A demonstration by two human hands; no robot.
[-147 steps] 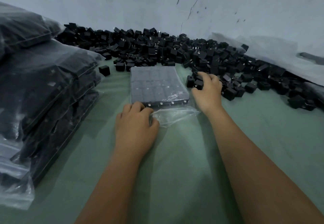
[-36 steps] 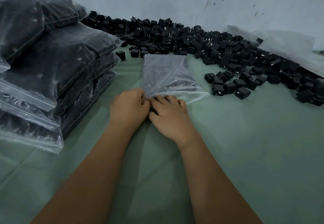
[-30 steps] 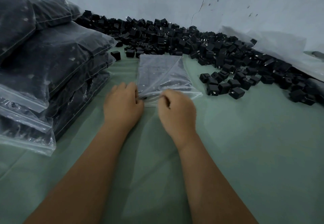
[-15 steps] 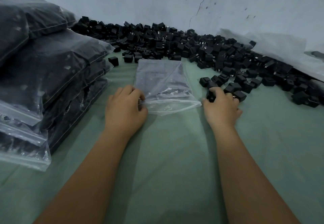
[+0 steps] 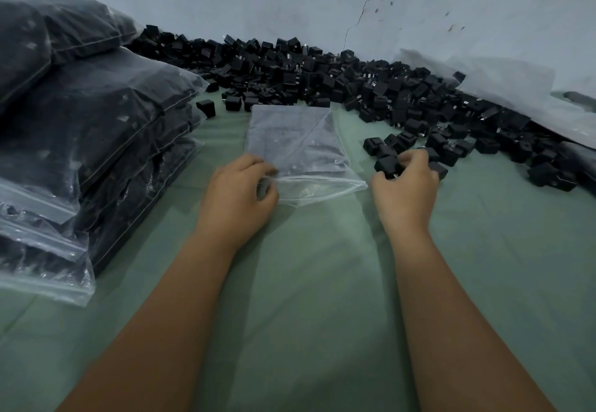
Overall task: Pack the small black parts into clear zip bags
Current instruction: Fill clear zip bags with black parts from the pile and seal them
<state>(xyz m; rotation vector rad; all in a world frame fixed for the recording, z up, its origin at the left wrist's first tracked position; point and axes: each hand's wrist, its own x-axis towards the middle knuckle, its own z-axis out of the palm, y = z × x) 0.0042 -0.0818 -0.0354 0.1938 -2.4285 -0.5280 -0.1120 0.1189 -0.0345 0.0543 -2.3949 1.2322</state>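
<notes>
A clear zip bag [image 5: 295, 144] lies flat on the green cloth [image 5: 322, 282], with a dark layer of parts showing through it. My left hand [image 5: 237, 197] pinches the bag's near left corner at its open mouth. My right hand [image 5: 404, 187] is to the right of the bag, with fingers curled around a small black part [image 5: 387, 164] at the edge of a small cluster. A long heap of loose black parts [image 5: 338, 76] runs along the back wall and to the right.
Filled zip bags [image 5: 80, 128] are stacked high on the left, reaching the cloth's near left. Crumpled clear plastic [image 5: 516, 89] lies against the wall at the right. One stray part [image 5: 206, 107] sits between the stack and the bag.
My right hand left the bag's mouth, moved right to the loose cluster and closed on a part. My left hand stayed on the bag's corner.
</notes>
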